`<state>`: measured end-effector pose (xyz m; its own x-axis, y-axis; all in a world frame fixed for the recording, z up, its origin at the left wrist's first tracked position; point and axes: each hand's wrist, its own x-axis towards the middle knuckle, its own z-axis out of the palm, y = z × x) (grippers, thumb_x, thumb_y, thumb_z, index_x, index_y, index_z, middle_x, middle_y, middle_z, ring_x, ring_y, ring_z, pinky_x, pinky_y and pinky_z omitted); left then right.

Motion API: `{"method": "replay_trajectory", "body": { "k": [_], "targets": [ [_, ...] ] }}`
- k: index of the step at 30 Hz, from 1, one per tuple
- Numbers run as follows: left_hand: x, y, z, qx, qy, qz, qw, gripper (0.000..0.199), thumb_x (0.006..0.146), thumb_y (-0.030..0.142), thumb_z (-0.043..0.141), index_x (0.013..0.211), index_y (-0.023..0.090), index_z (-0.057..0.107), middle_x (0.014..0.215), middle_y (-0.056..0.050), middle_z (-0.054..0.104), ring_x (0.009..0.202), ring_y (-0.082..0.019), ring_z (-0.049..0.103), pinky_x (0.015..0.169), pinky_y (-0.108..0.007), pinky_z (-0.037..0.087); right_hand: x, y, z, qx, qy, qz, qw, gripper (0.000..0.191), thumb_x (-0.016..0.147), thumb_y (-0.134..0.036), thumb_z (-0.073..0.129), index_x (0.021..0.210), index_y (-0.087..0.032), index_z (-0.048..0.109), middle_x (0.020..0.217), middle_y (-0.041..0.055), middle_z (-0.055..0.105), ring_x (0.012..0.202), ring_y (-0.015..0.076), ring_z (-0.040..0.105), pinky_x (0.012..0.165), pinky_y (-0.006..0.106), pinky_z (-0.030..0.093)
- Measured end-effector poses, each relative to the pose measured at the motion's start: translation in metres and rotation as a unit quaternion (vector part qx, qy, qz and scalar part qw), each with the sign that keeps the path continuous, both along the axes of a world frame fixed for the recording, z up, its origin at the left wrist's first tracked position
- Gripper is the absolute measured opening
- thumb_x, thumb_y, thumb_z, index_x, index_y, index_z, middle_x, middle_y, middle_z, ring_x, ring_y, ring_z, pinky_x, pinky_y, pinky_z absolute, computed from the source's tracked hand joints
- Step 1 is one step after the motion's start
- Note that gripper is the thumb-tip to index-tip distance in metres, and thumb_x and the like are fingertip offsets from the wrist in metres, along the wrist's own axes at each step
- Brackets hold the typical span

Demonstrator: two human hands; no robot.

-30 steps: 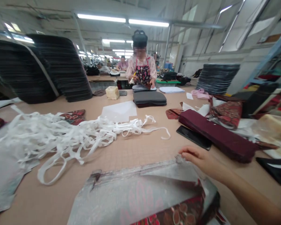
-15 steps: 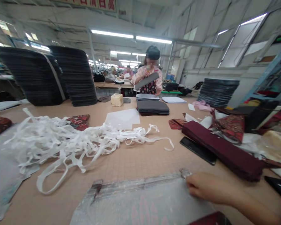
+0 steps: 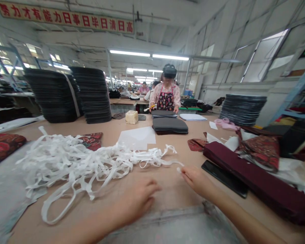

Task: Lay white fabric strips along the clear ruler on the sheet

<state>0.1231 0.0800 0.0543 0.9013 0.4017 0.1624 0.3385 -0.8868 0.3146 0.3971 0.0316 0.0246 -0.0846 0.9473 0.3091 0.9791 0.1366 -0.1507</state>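
My right hand [image 3: 197, 181] is closed in a pinch on the loose end of a white fabric strip [image 3: 171, 162], which trails from a tangled heap of white strips [image 3: 78, 156] across the table. My left hand [image 3: 139, 196], blurred by motion, hangs over the table between the heap and my right hand. Its fingers look apart, with nothing visible in them. Below both hands, at the front edge, lies a light grey sheet-like piece [image 3: 173, 225] with a dark bunched corner near my right wrist.
Right of my right hand lie a black phone [image 3: 225, 178] and a long folded maroon cloth [image 3: 254, 178]. Stacks of black panels [image 3: 96, 95] stand at back left. Dark grey pads [image 3: 170, 125] sit before a co-worker [image 3: 165, 95] across the table. Patterned cloth [image 3: 5, 145] is at left.
My right hand has left the grey piece's corner, moved forward and left, and taken the white strip's end. My left hand has come into view. The co-worker's lifted grey panel is now down.
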Motion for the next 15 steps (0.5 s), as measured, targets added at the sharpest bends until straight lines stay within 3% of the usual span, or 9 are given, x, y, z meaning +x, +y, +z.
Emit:
{"method": "replay_trajectory", "body": {
  "k": [3,5,7,9,11,12,13,14,15],
  "targets": [
    [0.043,0.044,-0.009,0.187,-0.047,0.0,0.981,0.037,0.085,0.008,0.042,0.118,0.022,0.048,0.124,-0.008,0.051,0.119,-0.022,0.04,0.102,-0.045,0.027,-0.011,-0.006,0.022,0.004,0.175,0.039,0.984,0.021,0.09,-0.026,0.038,0.078,-0.02,0.053,0.077,0.0019,0.063,0.074,0.0166,0.059,0.068,0.027,0.044],
    [0.066,0.068,-0.02,0.237,-0.023,0.035,0.971,0.036,0.085,0.012,0.044,0.12,0.022,0.046,0.131,-0.008,0.045,0.125,-0.022,0.033,0.105,-0.047,0.018,-0.007,-0.009,0.038,0.036,0.354,0.053,0.933,0.021,0.09,-0.032,0.04,0.079,-0.019,0.053,0.073,0.0011,0.063,0.069,0.0153,0.059,0.066,0.027,0.045],
    [0.078,0.089,-0.031,0.241,-0.011,0.074,0.968,0.031,0.086,0.012,0.043,0.116,0.019,0.048,0.128,-0.009,0.047,0.121,-0.023,0.037,0.103,-0.046,0.021,0.01,-0.012,0.054,0.133,0.509,0.037,0.849,0.016,0.086,-0.033,0.049,0.079,-0.02,0.053,0.067,-0.0013,0.061,0.063,0.0138,0.058,0.063,0.027,0.046],
    [0.082,0.107,-0.039,0.231,-0.008,0.103,0.967,0.024,0.087,0.011,0.041,0.107,0.018,0.053,0.115,-0.009,0.055,0.111,-0.022,0.046,0.097,-0.042,0.03,0.041,-0.019,0.07,0.274,0.617,0.005,0.738,0.011,0.078,-0.029,0.059,0.077,-0.02,0.052,0.061,-0.0045,0.057,0.056,0.0114,0.055,0.059,0.026,0.047],
    [0.079,0.121,-0.043,0.218,-0.008,0.128,0.967,0.021,0.087,0.009,0.039,0.098,0.018,0.056,0.103,-0.007,0.059,0.101,-0.021,0.051,0.089,-0.039,0.036,0.078,-0.03,0.083,0.406,0.665,-0.036,0.625,0.011,0.072,-0.022,0.063,0.073,-0.021,0.052,0.057,-0.0057,0.055,0.051,0.0098,0.053,0.055,0.024,0.047],
    [0.077,0.127,-0.044,0.21,-0.011,0.14,0.968,0.021,0.087,0.009,0.039,0.095,0.017,0.056,0.099,-0.007,0.06,0.098,-0.021,0.052,0.086,-0.038,0.038,0.095,-0.036,0.089,0.449,0.672,-0.069,0.586,0.011,0.072,-0.019,0.062,0.071,-0.022,0.051,0.056,-0.0056,0.055,0.049,0.0095,0.053,0.053,0.024,0.046],
    [0.075,0.131,-0.044,0.201,-0.016,0.15,0.968,0.02,0.086,0.008,0.04,0.093,0.017,0.057,0.099,-0.008,0.06,0.096,-0.022,0.053,0.085,-0.038,0.039,0.108,-0.042,0.093,0.479,0.667,-0.102,0.561,0.011,0.072,-0.018,0.061,0.07,-0.022,0.051,0.055,-0.0054,0.055,0.048,0.0097,0.054,0.051,0.024,0.046],
    [0.075,0.134,-0.044,0.192,-0.024,0.156,0.969,0.021,0.085,0.007,0.04,0.092,0.016,0.057,0.1,-0.009,0.06,0.097,-0.023,0.053,0.085,-0.04,0.039,0.118,-0.047,0.096,0.494,0.651,-0.123,0.563,0.011,0.073,-0.017,0.059,0.07,-0.023,0.05,0.055,-0.0051,0.055,0.048,0.0099,0.055,0.05,0.025,0.045],
    [0.075,0.134,-0.042,0.183,-0.034,0.159,0.97,0.021,0.084,0.006,0.041,0.092,0.016,0.058,0.102,-0.01,0.06,0.1,-0.024,0.052,0.088,-0.042,0.037,0.122,-0.051,0.097,0.496,0.617,-0.132,0.596,0.01,0.075,-0.019,0.057,0.07,-0.023,0.049,0.056,-0.005,0.056,0.048,0.0102,0.056,0.05,0.025,0.045]
  ]
}}
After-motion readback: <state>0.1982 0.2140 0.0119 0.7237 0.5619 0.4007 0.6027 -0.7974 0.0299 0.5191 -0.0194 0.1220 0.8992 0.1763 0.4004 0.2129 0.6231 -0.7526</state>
